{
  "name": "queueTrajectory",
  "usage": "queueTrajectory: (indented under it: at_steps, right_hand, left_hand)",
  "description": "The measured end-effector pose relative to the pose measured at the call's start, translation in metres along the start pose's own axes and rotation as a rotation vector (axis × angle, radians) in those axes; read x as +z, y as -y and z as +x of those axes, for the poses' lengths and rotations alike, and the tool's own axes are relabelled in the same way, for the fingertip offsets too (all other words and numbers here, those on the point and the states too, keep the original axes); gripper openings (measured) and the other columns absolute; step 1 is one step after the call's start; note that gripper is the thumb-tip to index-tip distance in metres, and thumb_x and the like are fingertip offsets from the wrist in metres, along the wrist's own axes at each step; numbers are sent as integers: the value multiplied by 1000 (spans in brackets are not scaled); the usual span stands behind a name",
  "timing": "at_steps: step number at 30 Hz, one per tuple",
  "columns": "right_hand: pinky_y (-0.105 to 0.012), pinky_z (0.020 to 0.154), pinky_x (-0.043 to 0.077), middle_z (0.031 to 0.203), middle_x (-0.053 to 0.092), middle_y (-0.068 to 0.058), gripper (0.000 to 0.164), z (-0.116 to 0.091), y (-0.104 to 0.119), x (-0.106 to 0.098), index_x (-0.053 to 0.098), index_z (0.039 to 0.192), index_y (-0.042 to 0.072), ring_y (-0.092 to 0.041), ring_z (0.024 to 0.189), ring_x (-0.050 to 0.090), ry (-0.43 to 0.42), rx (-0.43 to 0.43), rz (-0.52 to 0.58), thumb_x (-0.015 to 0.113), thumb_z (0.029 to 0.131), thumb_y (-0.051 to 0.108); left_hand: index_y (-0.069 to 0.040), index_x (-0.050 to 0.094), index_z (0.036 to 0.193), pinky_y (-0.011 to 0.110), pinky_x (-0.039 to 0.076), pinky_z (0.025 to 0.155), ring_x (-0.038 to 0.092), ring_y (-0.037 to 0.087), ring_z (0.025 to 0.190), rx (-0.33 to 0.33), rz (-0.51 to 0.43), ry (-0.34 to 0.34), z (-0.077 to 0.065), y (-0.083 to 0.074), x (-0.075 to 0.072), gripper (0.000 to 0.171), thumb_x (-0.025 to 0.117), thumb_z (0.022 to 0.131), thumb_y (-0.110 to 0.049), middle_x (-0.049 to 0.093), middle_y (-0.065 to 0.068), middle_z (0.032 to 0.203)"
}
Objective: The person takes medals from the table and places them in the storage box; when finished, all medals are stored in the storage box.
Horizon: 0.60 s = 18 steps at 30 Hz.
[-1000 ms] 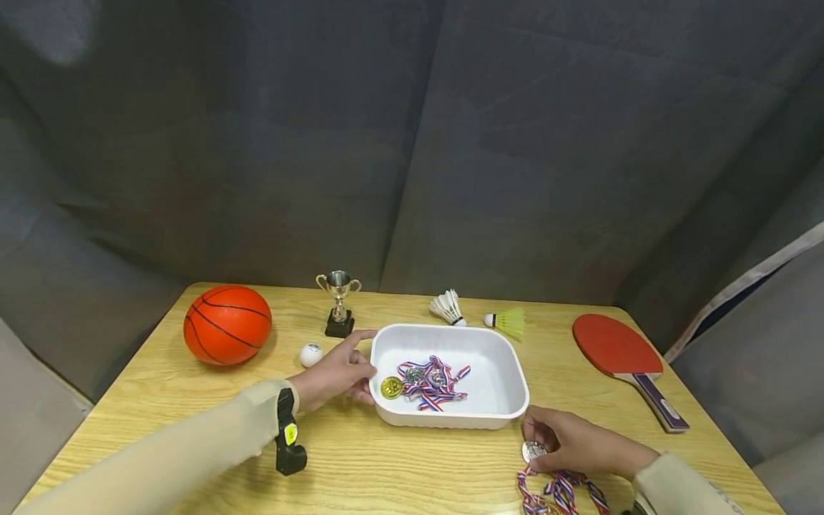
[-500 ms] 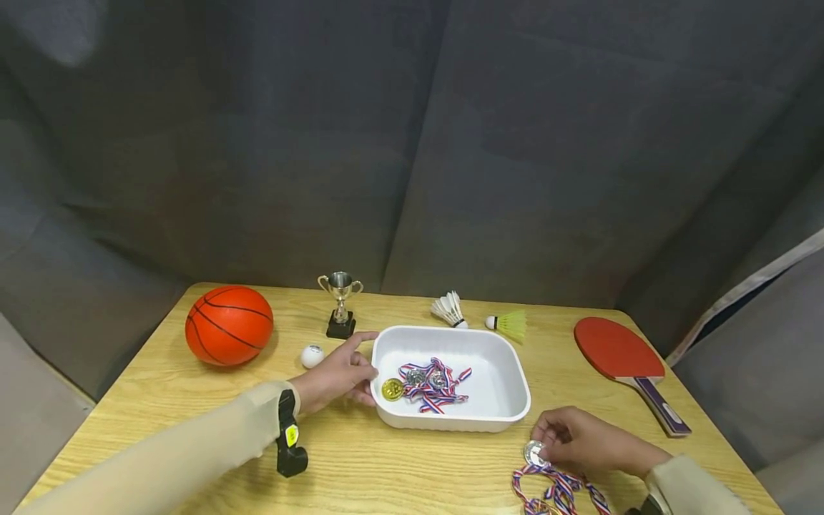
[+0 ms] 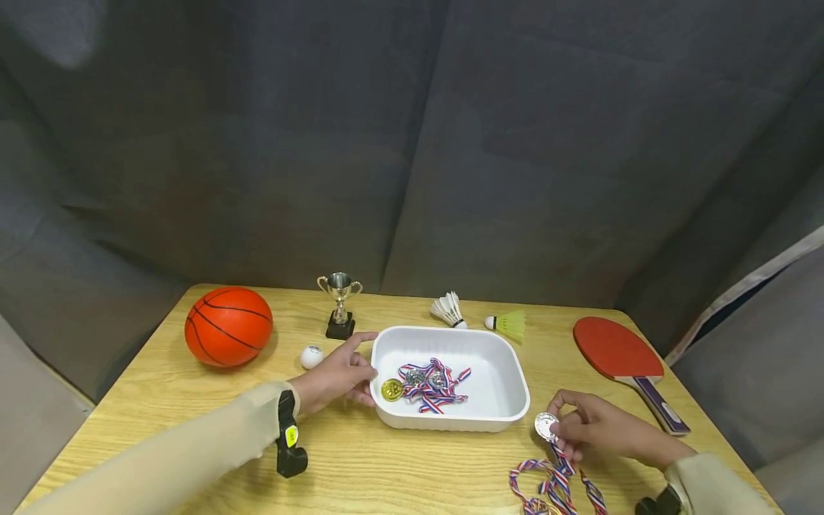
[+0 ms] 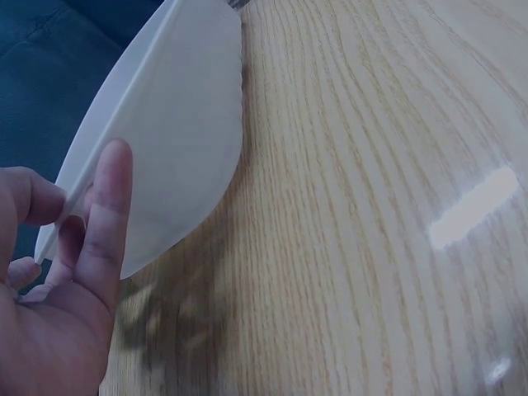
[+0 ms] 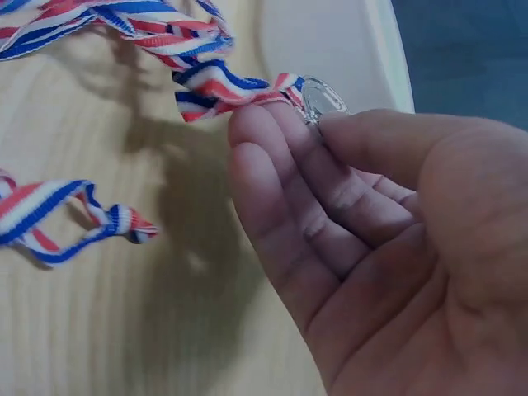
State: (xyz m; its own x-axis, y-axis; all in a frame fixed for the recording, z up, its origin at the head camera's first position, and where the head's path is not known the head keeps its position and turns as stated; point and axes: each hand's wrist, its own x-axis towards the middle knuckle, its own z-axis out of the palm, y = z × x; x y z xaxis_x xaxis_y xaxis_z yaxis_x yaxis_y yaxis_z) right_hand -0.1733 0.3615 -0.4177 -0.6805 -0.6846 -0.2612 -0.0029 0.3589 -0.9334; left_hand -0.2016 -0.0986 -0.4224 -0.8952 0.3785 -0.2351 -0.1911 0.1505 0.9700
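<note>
My left hand (image 3: 337, 373) pinches the left rim of a white plastic tub (image 3: 492, 379); the left wrist view shows thumb and fingers on both sides of the tub's wall (image 4: 186, 124). Inside the tub lie a gold medal (image 3: 392, 389) and two silver medals with tangled red, white and blue ribbons. Right of the tub, my right hand (image 3: 599, 428) pinches a silver medal (image 3: 546, 426) between thumb and fingers. Its striped ribbon (image 5: 210, 87) trails down from the fingers toward more ribbon (image 3: 531, 468) on the table, where part of another gold medal shows at the bottom edge.
An orange basketball (image 3: 228, 327), a small trophy cup (image 3: 340, 304) and a white ball (image 3: 312, 357) stand left of the tub. Behind it lie a white shuttlecock (image 3: 448, 310) and a yellow one (image 3: 508, 325). A red table tennis bat (image 3: 616, 348) lies at the right.
My right hand has lifted the silver medal up and slightly right, drawing its ribbon up from the pile. My left hand and the tub have stayed in place.
</note>
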Motion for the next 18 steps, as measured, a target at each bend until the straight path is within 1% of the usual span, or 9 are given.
queueTrajectory:
  at_steps: [2,4,8,10,13,16,18]
  right_hand:
    - [-22,67,66,85,74,0,26,-3,6,-4,43,120,-18,-7,76,71,-7,5,8,50,108,4]
    - [-25,70,68,87,74,0,28,-5,11,-7,41,122,-17,-7,77,71,-23,5,1,50,108,5]
    - [-32,72,69,89,74,0,33,-11,25,-13,41,128,-15,-9,77,71,-97,17,-49,51,109,9]
    - [-33,73,69,89,74,0,35,-13,31,-16,42,130,-15,-10,77,71,-136,16,-86,53,108,10]
    - [-32,74,70,88,74,2,37,-16,40,-21,42,132,-15,-11,76,71,-188,-3,-129,55,107,9]
    - [-31,73,70,89,74,3,35,-20,50,-26,42,132,-15,-15,75,71,-225,-57,-157,55,107,6]
    - [-30,73,69,92,74,3,33,-23,57,-30,44,133,-12,-16,76,70,-247,-80,-175,54,107,6]
  left_hand:
    - [-14,20,166,30,70,68,64,19,73,-2,2,-1,0,0,0,79,58,98,1,59,22,107]
    - [-14,20,166,31,70,68,64,19,73,-6,5,-2,1,-1,0,79,58,98,1,59,22,108]
    - [-14,20,166,31,70,69,65,18,72,-8,5,-2,1,-1,0,79,58,98,1,59,22,108]
    - [-14,20,166,31,70,69,65,18,72,-9,6,-2,0,-1,0,79,58,99,1,59,22,108]
    - [-14,20,166,31,70,69,65,18,73,-10,7,-3,0,-1,0,78,58,99,1,59,22,108]
    - [-14,21,166,31,70,69,65,19,73,-10,5,-4,-1,-1,0,78,58,99,1,59,22,108]
    - [-14,21,166,31,71,69,65,19,74,-11,3,-5,-1,-1,0,79,58,98,1,59,22,109]
